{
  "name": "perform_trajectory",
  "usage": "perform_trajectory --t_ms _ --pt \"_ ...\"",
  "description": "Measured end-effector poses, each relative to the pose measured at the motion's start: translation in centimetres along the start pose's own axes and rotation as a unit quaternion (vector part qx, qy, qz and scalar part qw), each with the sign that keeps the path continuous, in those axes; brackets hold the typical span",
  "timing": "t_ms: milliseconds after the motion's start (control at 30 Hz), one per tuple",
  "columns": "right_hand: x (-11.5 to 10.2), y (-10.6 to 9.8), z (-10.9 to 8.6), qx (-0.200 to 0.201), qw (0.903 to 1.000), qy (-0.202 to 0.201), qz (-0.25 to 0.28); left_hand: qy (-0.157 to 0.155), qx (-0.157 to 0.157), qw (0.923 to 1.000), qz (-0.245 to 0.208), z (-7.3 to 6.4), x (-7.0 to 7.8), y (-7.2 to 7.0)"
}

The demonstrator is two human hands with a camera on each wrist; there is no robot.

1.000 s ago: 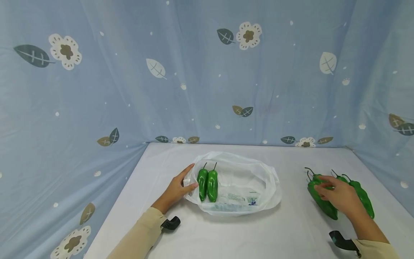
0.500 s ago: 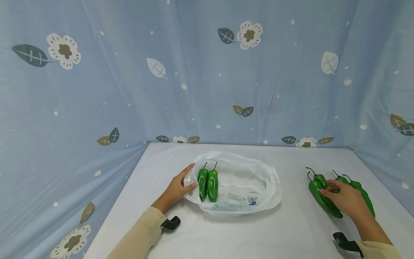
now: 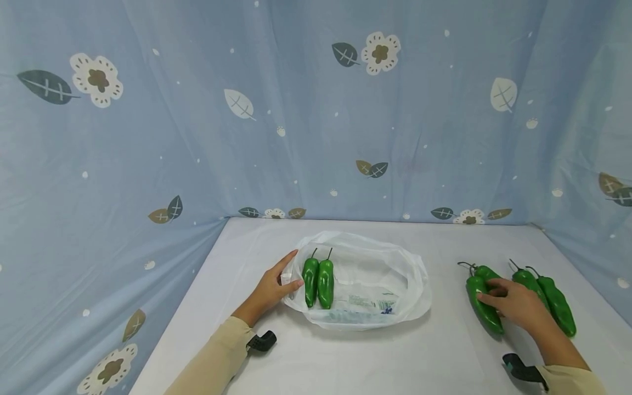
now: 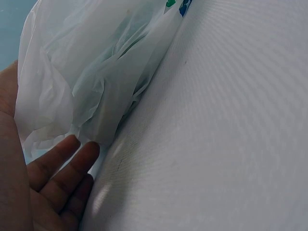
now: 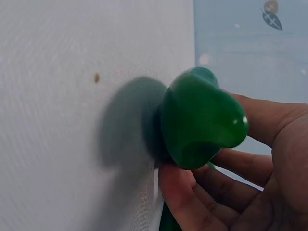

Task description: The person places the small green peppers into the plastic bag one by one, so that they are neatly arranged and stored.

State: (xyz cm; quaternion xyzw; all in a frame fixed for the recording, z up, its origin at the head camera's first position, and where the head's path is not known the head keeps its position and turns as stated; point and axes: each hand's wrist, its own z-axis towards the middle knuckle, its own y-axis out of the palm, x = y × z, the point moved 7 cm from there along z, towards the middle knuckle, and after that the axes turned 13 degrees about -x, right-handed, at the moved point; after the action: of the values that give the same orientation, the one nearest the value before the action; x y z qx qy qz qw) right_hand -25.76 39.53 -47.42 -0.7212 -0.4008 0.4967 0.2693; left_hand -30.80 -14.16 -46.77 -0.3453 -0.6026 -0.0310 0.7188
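Note:
My left hand (image 3: 269,288) grips the left rim of a white plastic bag (image 3: 417,304), thumb over the edge; in the left wrist view several fingertips (image 4: 89,154) rest along its outside. Two glossy green peppers stand side by side inside the bag, the left pepper (image 3: 310,281) and the right pepper (image 3: 325,284), stems up. On the right my right hand (image 3: 515,304) holds two green peppers together, a front pepper (image 3: 486,310) and a rear pepper (image 3: 485,272) partly hidden by the fingers. The right wrist view shows a pepper's rounded end (image 5: 202,118) between thumb and fingers.
Beyond the right hand, two more green peppers lie on the white tabletop (image 3: 375,362): a nearer pepper (image 3: 527,281), partly covered, and an outer pepper (image 3: 560,310). A blue patterned curtain (image 3: 316,137) hangs behind and at the sides.
My right hand shifted slightly right, then back to the left with the two peppers, whose lower ends swung left. The left hand and bag stay put.

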Motion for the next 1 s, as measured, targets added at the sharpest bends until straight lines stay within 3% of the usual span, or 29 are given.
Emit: perform_trajectory --t_ms 167,333,667,1000 --pt "0.1 0.9 0.5 -0.035 0.9979 -0.006 0.054 0.006 -0.002 1.0000 -0.001 0.0 0.1 0.1" --pt "-0.3 1.4 0.5 -0.039 0.9939 -0.026 0.099 0.011 -0.005 0.9999 -0.005 -0.1 0.2 0.1" --pt "-2.4 1.7 0.5 -0.024 0.9888 -0.080 0.124 0.010 -0.004 0.9999 0.000 0.1 0.0 -0.1" --pt "-4.3 1.3 0.3 -0.008 0.9856 -0.107 0.131 0.012 -0.007 0.9999 -0.002 0.0 0.2 -0.1"
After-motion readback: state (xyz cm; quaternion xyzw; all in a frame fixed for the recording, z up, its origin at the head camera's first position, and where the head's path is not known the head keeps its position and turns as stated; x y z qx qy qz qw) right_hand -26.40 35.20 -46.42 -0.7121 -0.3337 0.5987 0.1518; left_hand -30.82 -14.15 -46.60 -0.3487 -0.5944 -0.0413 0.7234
